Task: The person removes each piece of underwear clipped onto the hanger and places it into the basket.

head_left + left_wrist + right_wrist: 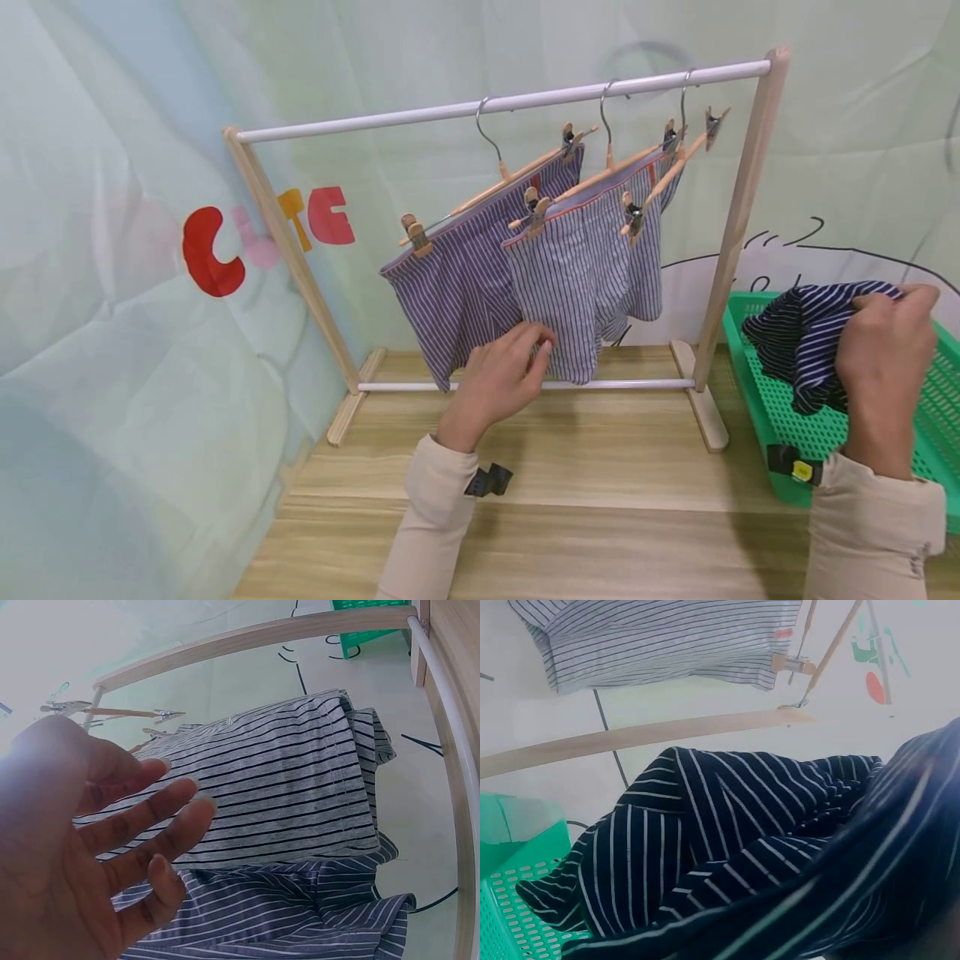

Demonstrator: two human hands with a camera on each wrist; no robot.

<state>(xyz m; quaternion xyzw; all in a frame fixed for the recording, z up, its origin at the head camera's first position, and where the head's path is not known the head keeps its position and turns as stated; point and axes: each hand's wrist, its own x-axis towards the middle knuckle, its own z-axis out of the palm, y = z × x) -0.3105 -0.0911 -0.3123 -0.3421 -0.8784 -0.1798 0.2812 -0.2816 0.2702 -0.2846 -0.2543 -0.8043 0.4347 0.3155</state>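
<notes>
In my right hand (888,354) I grip a bunched dark navy garment with white stripes (813,333), held up over the green basket. The same navy cloth (705,840) fills much of the right wrist view and hides that hand's fingers. My left hand (506,375) holds nothing, its fingers loosely bent just in front of the light grey striped shorts (570,292). Those shorts hang from a clip hanger (609,175). Behind and to their left, purple-blue striped shorts (450,300) hang from another clip hanger (502,177). A third hanger (663,187) with bare clips hangs at the right.
The hangers hook over a white rail (420,115) on a wooden-legged rack (742,208), which stands on a wood-grain table (585,533). At the right is a green perforated basket (930,408). A pale printed cloth (112,333) covers the back and left.
</notes>
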